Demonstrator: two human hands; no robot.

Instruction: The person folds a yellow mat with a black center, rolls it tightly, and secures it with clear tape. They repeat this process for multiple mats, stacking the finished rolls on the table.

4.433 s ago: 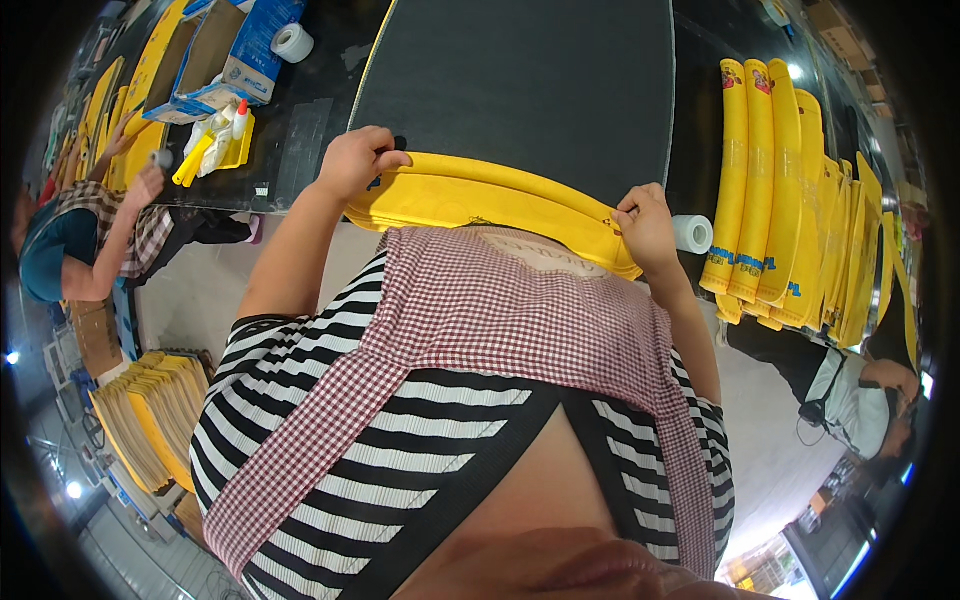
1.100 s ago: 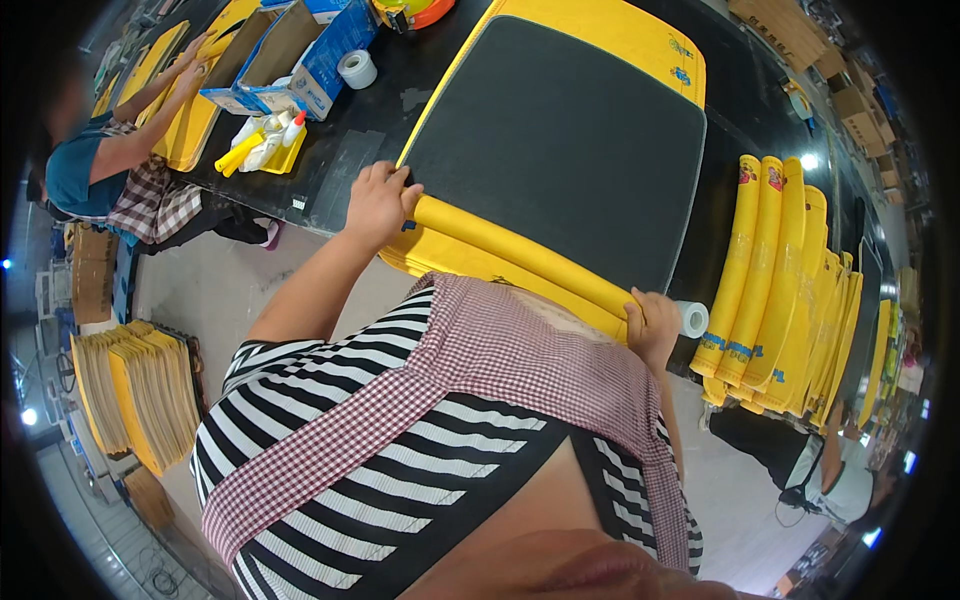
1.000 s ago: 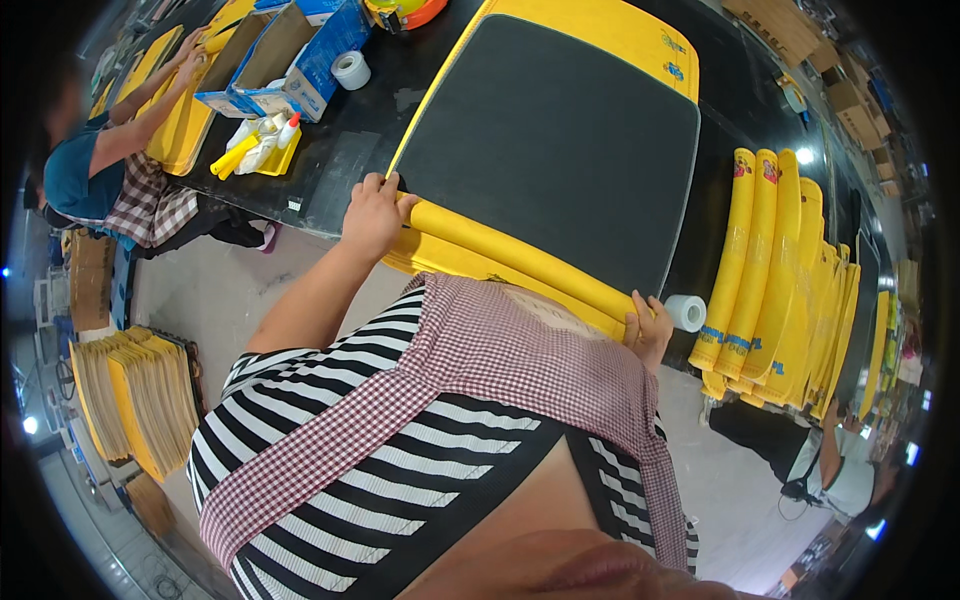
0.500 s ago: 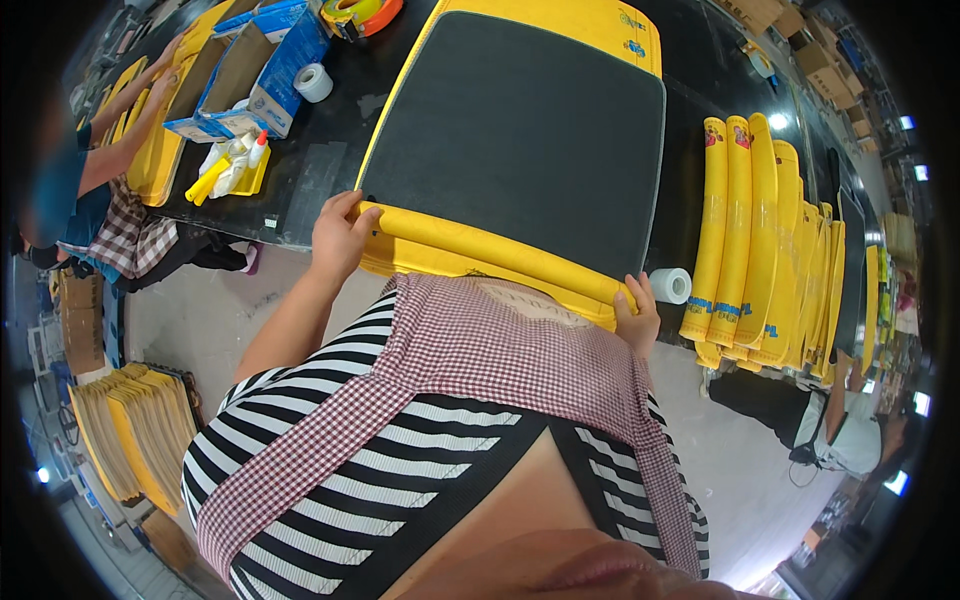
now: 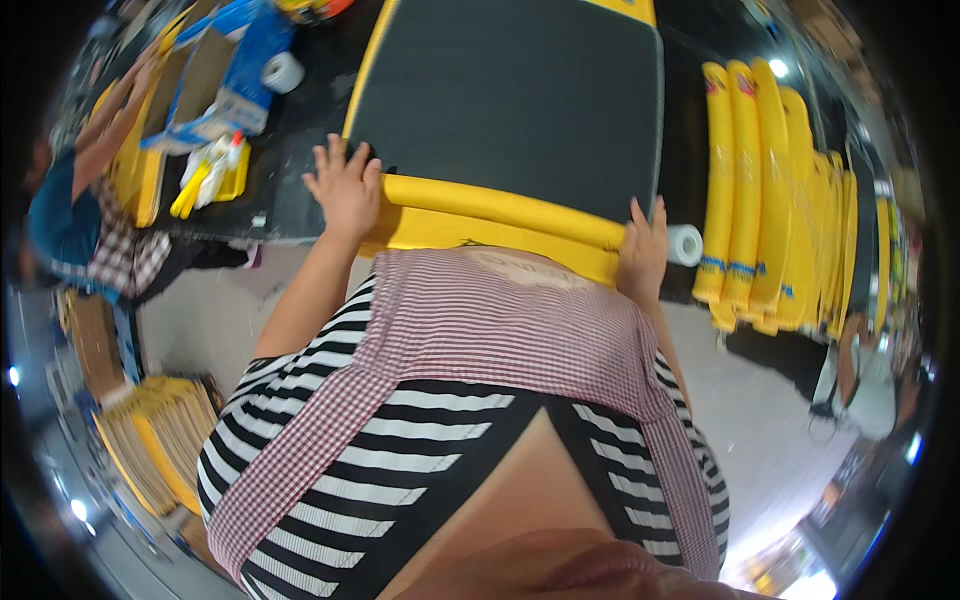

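A large sheet with a black panel [image 5: 510, 100] and yellow borders lies on the dark table in front of me. Along its near side runs a rolled yellow edge [image 5: 500, 205], with a flat yellow strip [image 5: 430, 233] between the roll and my checked apron. My left hand [image 5: 347, 195] rests at the roll's left end, fingers spread. At the right end, my right hand [image 5: 643, 250] has its fingers stretched upward, touching or right beside the roll. Neither hand is closed round it.
A white roll [image 5: 685, 245] stands beside my right hand. Several rolled yellow sheets [image 5: 716, 190] lie further right. At the left are a blue carton [image 5: 245, 75], another white roll [image 5: 284, 73], a small yellow tray [image 5: 237, 180] and a co-worker's arm [image 5: 105, 140]. Yellow sheets [image 5: 150, 430] are stacked lower left.
Both hands have loosened from gripping the roll's ends; their fingers now extend. The whole view has shifted, so the table sits higher in the picture.
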